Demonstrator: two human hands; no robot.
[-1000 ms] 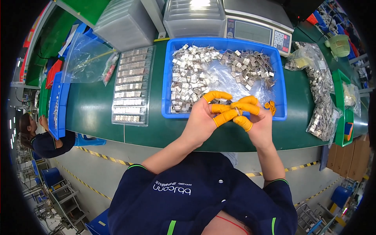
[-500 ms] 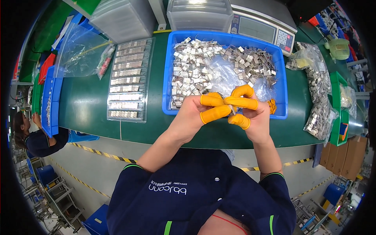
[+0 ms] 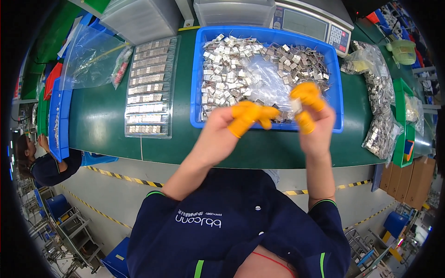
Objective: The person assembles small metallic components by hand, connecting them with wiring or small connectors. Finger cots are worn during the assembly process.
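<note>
Holding one small silvery part (image 3: 295, 105), the right hand (image 3: 316, 116) is closed in a pinch, thumb cot below and covered fingers curled over from above. Its wrist stands nearly upright above a forearm rising almost straight. Left of this grip, and apart from it, the left hand (image 3: 227, 129) slants in, forearm leaning rightward, its orange-cotted fingers bunched and pointing toward the pinched part. Blur covers those fingertips, so I cannot tell whether they hold anything.

The part sits over the near side of one blue bin (image 3: 196, 83). Beyond the grip, the bin holds two heaps (image 3: 227, 69) of similar parts, too many to count, with one patch of clear film (image 3: 266, 81) between them.

Well left of the grip lies one clear tray (image 3: 168, 88) with at least seven rows of parts. Farther left are one clear bag (image 3: 90, 60) and one co-worker (image 3: 46, 162), seated side-on. Past the bin, straight beyond the grip, stands one scale (image 3: 303, 23). Right of the grip are bagged parts (image 3: 380, 102), one green basket (image 3: 402, 52) and one green tray (image 3: 400, 97). The table (image 3: 102, 125) is green.
</note>
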